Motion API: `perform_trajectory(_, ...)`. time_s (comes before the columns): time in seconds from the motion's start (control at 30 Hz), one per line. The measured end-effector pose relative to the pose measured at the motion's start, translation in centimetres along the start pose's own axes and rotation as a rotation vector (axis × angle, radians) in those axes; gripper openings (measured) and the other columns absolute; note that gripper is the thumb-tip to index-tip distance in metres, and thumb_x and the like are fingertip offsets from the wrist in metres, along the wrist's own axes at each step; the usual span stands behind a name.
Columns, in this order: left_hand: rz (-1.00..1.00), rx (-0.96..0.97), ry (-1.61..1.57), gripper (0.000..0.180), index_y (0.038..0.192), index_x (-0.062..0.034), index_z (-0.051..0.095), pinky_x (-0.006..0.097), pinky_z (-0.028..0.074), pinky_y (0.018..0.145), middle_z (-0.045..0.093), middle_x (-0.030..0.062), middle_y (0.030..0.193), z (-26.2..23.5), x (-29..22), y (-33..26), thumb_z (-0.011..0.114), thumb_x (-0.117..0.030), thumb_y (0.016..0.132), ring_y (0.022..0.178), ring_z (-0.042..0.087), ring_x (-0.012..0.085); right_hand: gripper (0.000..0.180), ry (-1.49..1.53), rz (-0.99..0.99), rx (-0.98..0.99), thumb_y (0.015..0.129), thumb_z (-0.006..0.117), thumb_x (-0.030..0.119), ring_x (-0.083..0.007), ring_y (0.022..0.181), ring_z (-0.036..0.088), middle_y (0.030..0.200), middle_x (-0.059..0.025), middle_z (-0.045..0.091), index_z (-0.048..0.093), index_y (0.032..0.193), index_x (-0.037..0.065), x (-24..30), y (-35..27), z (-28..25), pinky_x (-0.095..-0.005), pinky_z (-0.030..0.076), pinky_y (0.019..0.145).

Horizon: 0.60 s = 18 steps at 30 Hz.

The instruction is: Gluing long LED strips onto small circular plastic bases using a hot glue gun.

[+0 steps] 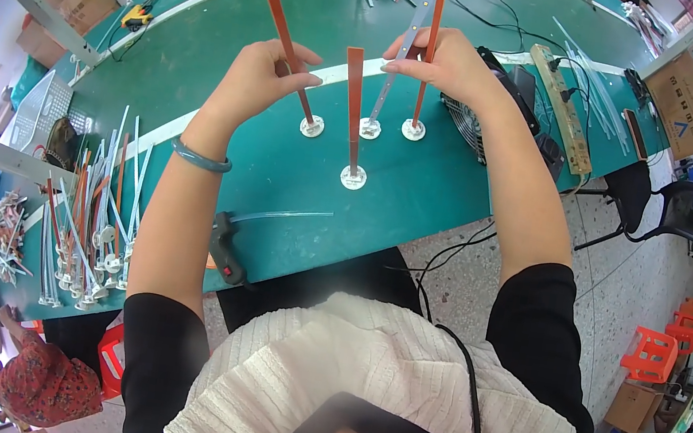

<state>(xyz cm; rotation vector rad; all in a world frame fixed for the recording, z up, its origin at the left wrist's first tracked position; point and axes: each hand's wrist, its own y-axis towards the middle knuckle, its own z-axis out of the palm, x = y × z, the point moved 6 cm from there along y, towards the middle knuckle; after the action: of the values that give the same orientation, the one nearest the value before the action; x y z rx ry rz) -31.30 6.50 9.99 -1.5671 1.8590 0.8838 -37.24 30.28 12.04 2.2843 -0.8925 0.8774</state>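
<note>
The left hand [261, 78] pinches one red strip [287, 42] so it stays upright on its white round base [312, 127]. Right of this base, the right hand [437, 64] closes its fingers around a grey strip [395, 71] and another red strip [430, 50]. A free strip [353, 101] stands alone just in front of the base, on the green table [208, 61]
</note>
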Motion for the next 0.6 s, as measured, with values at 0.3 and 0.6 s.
perform_trajectory(0.3,-0.025,-0.276,0.035,0.049,0.117,-0.0059,0.068,0.024,0.047,0.06,0.064,0.0025,0.088,-2.9,-0.2,-5.1,0.086,-0.013,0.073,0.066,0.052,0.0075,0.024,-0.012,0.039,-0.012,0.08,0.082,0.021,-0.0113,0.07,0.057,0.073,-0.0012,0.061,0.074,0.096,0.006,-1.2,-1.2,0.3,-0.0277,0.046,0.065)
perform_trajectory(0.6,0.033,-0.122,-0.217,0.051,0.118,-0.0055,0.065,0.025,0.048,0.06,0.061,0.0052,0.098,7.1,-4.1,-10.7,0.087,-0.014,0.073,0.064,0.055,0.0103,0.02,-0.008,0.083,0.021,0.082,0.079,0.016,-0.011,0.063,0.056,0.069,-0.0012,0.059,0.071,0.098,0.004,-2.2,-2.0,1.0,-0.0266,0.046,0.058)
